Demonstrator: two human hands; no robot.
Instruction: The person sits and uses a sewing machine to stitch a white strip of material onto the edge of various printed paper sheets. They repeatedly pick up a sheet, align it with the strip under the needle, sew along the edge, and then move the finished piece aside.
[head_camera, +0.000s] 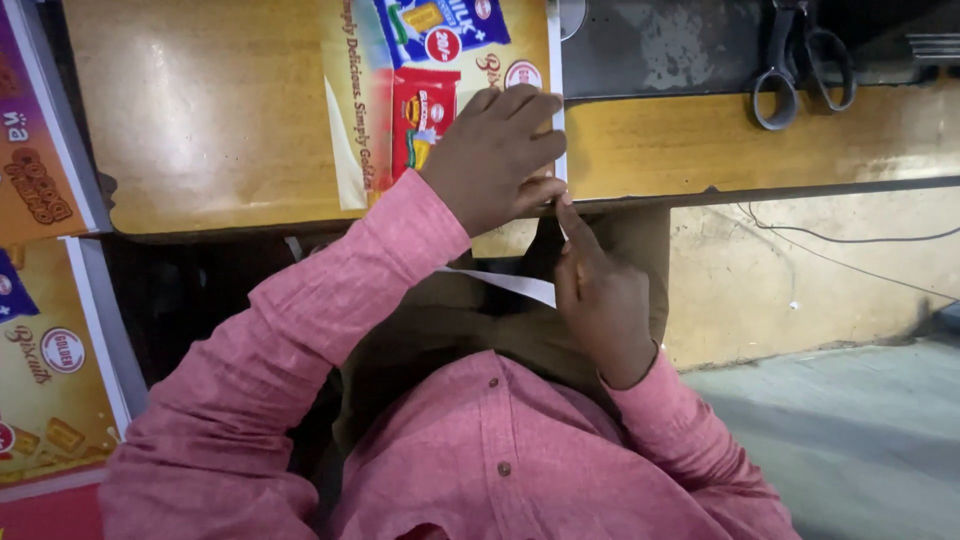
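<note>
The left hand (495, 155) is pressing flat, fingers spread, on a printed sheet (440, 90) on the yellow table (200, 110) in the upper middle. The right hand (600, 295) is pinching the sheet's edge just below; scissors (800, 60) are lying upper right

A glossy yellow printed poster with blue and red snack-pack pictures (440, 90) lies across the worktop (210, 120). Two similar orange and purple printed sheets (45, 300) sit at the left edge.

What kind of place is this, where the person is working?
Probably a small print or packaging workshop. The left hand presses a printed snack poster on a worn wooden workbench, more printed sheets lie at the side, and scissors rest nearby.
</note>
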